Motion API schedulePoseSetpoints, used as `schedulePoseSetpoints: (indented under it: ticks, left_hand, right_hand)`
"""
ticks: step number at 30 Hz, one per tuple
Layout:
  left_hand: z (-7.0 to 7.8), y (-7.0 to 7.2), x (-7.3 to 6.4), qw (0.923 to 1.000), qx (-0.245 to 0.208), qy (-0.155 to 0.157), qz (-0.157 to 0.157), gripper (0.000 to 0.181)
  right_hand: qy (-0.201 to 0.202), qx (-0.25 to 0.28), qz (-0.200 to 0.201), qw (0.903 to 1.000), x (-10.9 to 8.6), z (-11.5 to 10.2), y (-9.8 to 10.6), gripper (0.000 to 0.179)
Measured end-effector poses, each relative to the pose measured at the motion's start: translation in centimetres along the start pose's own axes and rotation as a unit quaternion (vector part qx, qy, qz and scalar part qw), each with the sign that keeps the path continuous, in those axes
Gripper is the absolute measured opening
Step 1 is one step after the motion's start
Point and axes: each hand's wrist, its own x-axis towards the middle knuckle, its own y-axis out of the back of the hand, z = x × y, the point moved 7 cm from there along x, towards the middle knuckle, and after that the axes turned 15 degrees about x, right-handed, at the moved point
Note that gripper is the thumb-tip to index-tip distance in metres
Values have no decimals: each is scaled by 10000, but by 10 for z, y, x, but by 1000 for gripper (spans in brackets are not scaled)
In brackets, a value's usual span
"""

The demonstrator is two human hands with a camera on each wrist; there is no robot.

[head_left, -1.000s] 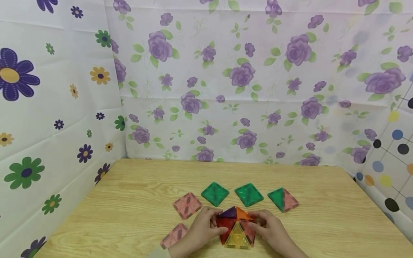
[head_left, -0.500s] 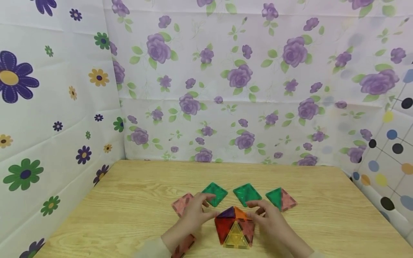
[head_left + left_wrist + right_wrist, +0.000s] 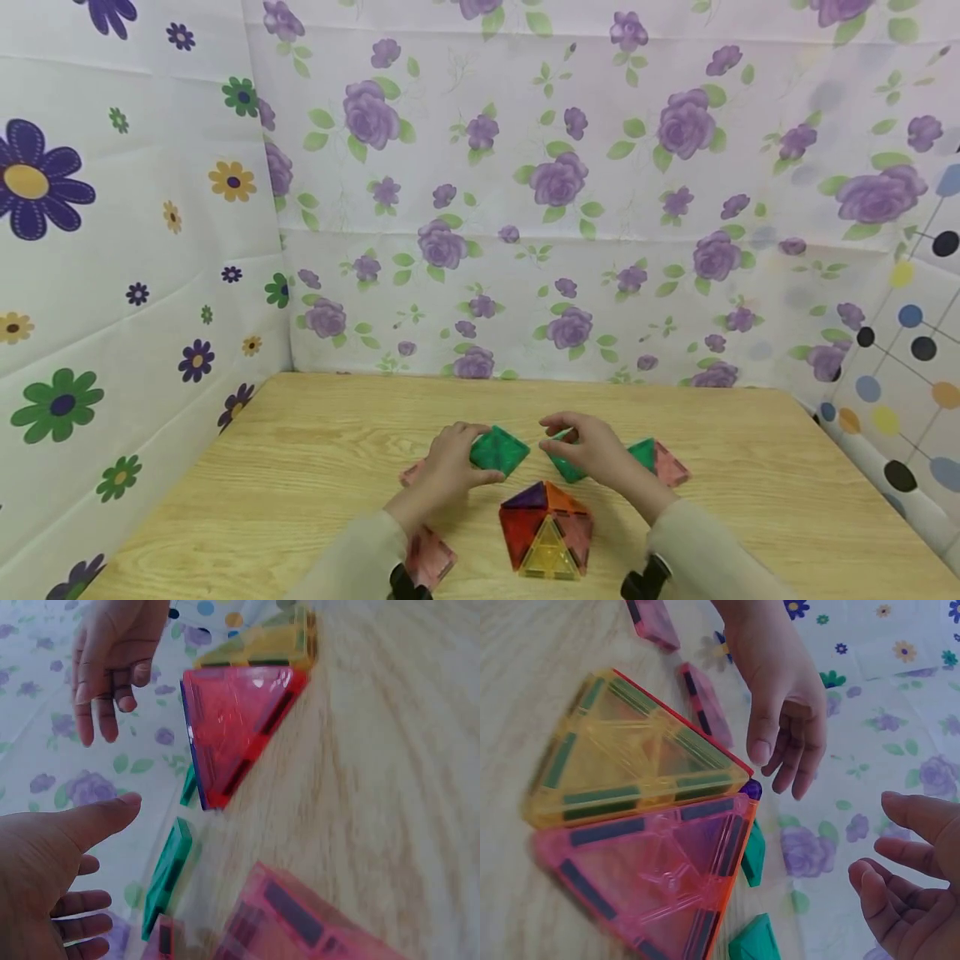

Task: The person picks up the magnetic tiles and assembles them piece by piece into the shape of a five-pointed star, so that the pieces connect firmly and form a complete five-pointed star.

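A small dome of see-through magnetic tiles stands on the table, made of purple, orange, red, pink and yellow triangles. My left hand hovers up and left of it, fingertips beside the left green diamond of tiles. Its thumb is spread from the fingers, and the left wrist view shows nothing in that hand. Over the middle green diamond reaches my right hand, partly covering it. In the right wrist view the right hand's fingers are loosely bent around empty air.
A half-green, half-pink diamond lies at the right. One pink diamond sits beneath the left forearm, and another pink piece is mostly hidden behind the left hand. Flowered cloths rise behind the wooden table.
Both hands have let go of the tile dome and moved away from it toward the green diamonds, the right hand farther forward. The dome stays standing where it was.
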Motion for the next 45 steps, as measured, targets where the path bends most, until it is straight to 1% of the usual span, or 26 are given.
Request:
schedulePoseSetpoints:
  ticks: [3,7,12,17,22,24,27,31,35,38,42,45]
  left_hand:
    - [-6,-7,4,9998,115,91,-123,73]
    - [-13,-15,8,9988,344,232,-275,78]
    - [-15,-20,8,9975,574,277,-295,84]
    - [-15,-21,8,9966,733,299,-226,88]
    - [-17,-22,8,9955,844,405,-153,83]
    - [-18,-22,8,9956,826,419,-118,81]
    - [-18,-23,8,9964,752,393,-64,78]
    - [-17,-24,9,9973,641,338,-73,76]
    - [-16,-25,8,9982,523,284,-64,74]
    - [-17,-25,8,9985,453,304,-30,74]
    - [-20,-26,11,9983,445,373,39,76]
    - [-19,-24,13,9984,396,394,52,79]
  right_hand:
    - [-8,-155,-108,9998,15,4,-7,37]
    - [-58,-287,-321,9991,31,12,-17,35]
    - [-260,-393,-494,9977,44,21,-27,35]
    - [-382,-766,-505,9950,52,26,-32,33]
    - [-591,-856,-540,9931,56,30,-36,33]
    - [-691,-830,-571,9925,56,32,-38,32]
    - [-743,-936,-615,9909,58,34,-42,28]
    - [-848,-997,-628,9894,59,37,-46,24]
    - [-972,-958,-528,9892,59,38,-46,23]
    - [-1012,-846,-458,9902,57,37,-44,22]
    - [-962,-425,-298,9940,56,32,-42,20]
    - [-948,-58,-61,9955,56,31,-38,17]
